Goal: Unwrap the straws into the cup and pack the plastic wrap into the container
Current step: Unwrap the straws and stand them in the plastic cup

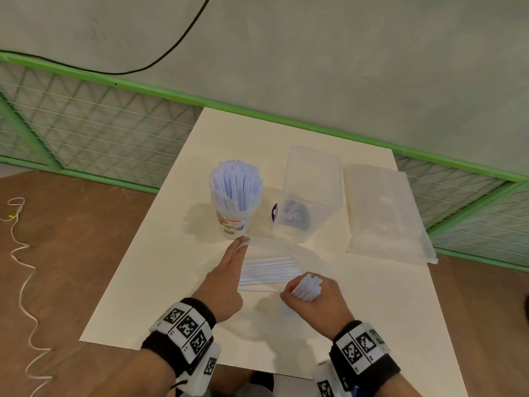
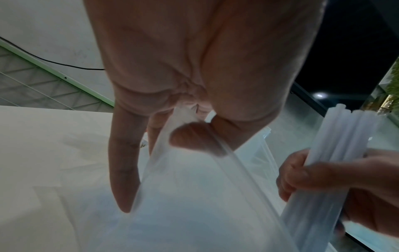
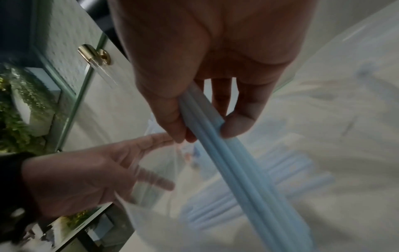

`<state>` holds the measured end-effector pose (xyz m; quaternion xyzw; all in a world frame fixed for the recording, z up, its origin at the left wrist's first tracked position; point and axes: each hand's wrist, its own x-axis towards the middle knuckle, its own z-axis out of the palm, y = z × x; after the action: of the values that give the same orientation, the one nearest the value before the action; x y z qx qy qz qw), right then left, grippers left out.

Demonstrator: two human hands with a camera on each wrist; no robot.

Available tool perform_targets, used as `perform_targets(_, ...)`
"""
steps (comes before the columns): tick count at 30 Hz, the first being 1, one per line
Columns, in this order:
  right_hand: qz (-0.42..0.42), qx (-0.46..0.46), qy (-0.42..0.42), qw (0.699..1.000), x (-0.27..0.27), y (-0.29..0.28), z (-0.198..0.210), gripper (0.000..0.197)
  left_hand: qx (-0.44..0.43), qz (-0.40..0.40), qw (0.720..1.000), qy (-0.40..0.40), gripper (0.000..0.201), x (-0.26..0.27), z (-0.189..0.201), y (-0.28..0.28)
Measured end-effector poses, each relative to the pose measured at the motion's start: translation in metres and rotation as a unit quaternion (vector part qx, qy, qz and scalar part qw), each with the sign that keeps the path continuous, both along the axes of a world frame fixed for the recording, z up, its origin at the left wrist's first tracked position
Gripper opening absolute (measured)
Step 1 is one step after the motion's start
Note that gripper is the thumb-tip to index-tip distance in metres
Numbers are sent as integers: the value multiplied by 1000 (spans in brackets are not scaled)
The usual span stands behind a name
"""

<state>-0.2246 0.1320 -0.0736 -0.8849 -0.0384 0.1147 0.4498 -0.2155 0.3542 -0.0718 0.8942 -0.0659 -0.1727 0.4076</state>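
Note:
A clear cup [image 1: 233,216] packed with pale blue straws [image 1: 236,181] stands mid-table. Beside it on the right is a clear empty container [image 1: 312,193]. A thin plastic wrap [image 1: 286,250] lies in front of them with several loose straws [image 1: 269,270] inside. My left hand [image 1: 242,243] pinches the wrap's far left edge between thumb and fingers; the left wrist view shows the wrap [image 2: 194,187] hanging from that pinch. My right hand [image 1: 306,290] grips a bundle of straws [image 3: 215,136] just right of the wrap's opening, lifted off the table.
A flat sealed pack in clear plastic [image 1: 383,213] lies right of the container. The white table [image 1: 171,267] ends near my wrists. A green mesh fence [image 1: 100,124] runs behind, and a white cord [image 1: 20,253] lies on the floor to the left.

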Motion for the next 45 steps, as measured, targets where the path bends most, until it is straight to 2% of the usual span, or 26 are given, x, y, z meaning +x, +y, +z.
perform_targets(3,-12,-15,-18,1000,15,-3,28,15,4,-2,1000,11,100,0,1,0)
perform_targets(7,-50,57,-69,995,53,-3,97,12,7,1,1000,16,101,0,1,2)
perform_targets(10,-26,130,-121,984,86,8,145,9,6,-2,1000,18,100,-1,2,3)
perform_targets(13,16,114,-128,985,121,33,164,9,4,-5,1000,21,101,-1,6,2)
perform_targets(19,74,19,-121,990,169,78,157,10,-11,-4,1000,10,99,-2,8,3)
perform_targets(23,100,-14,-128,987,186,93,158,11,-22,3,1000,10,98,-3,7,5)
perform_targets(27,140,-82,-119,980,194,103,141,16,-19,8,1000,7,98,-2,7,6)
perform_targets(29,144,-117,-110,976,195,105,122,28,-18,7,1000,6,99,-1,6,7)
perform_targets(33,151,-132,-130,971,192,107,83,73,-20,5,1000,6,100,0,5,6)
perform_targets(35,161,-173,-128,963,187,104,85,84,-21,6,1000,5,99,0,5,6)
perform_targets(37,157,-125,-130,971,182,100,97,95,-21,9,1000,3,99,0,5,7)
perform_targets(39,163,-56,-167,971,176,93,108,109,-21,12,1000,3,99,0,6,7)
perform_targets(41,174,-41,-222,958,170,91,110,106,-19,17,1000,7,99,0,7,7)
perform_targets(45,229,-163,-306,910,155,92,91,70,-14,18,1000,14,100,0,8,6)
